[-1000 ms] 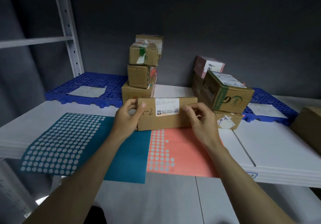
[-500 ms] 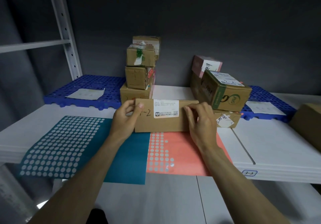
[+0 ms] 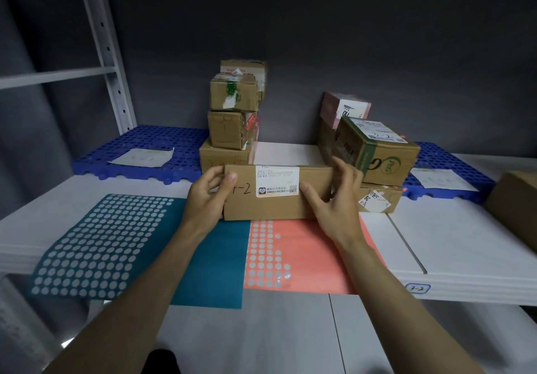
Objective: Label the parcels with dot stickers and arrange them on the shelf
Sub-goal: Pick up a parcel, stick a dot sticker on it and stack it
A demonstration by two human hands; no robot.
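A long flat cardboard parcel (image 3: 273, 205) with a white shipping label and "-2" handwritten on it stands on edge on the white shelf (image 3: 453, 237). My left hand (image 3: 207, 196) grips its left end, thumb on the front face. My right hand (image 3: 334, 199) grips its right end, thumb on the front and fingers over the top. Just in front of the parcel lie a teal dot-sticker sheet (image 3: 116, 243) and a salmon dot-sticker sheet (image 3: 302, 254), both hanging over the shelf's front edge.
Behind the parcel a stack of brown boxes (image 3: 232, 124) rises at centre. A green-printed box (image 3: 377, 153) and a pink box (image 3: 343, 109) sit on other cartons to the right. Blue perforated mats (image 3: 139, 147) lie at the back. Another carton (image 3: 517, 208) is at far right. A shelf tag reads "3-2" (image 3: 417, 288).
The parcel and both hands have hardly shifted; the right thumb has slid onto the front face near the label. The camera has tilted slightly.
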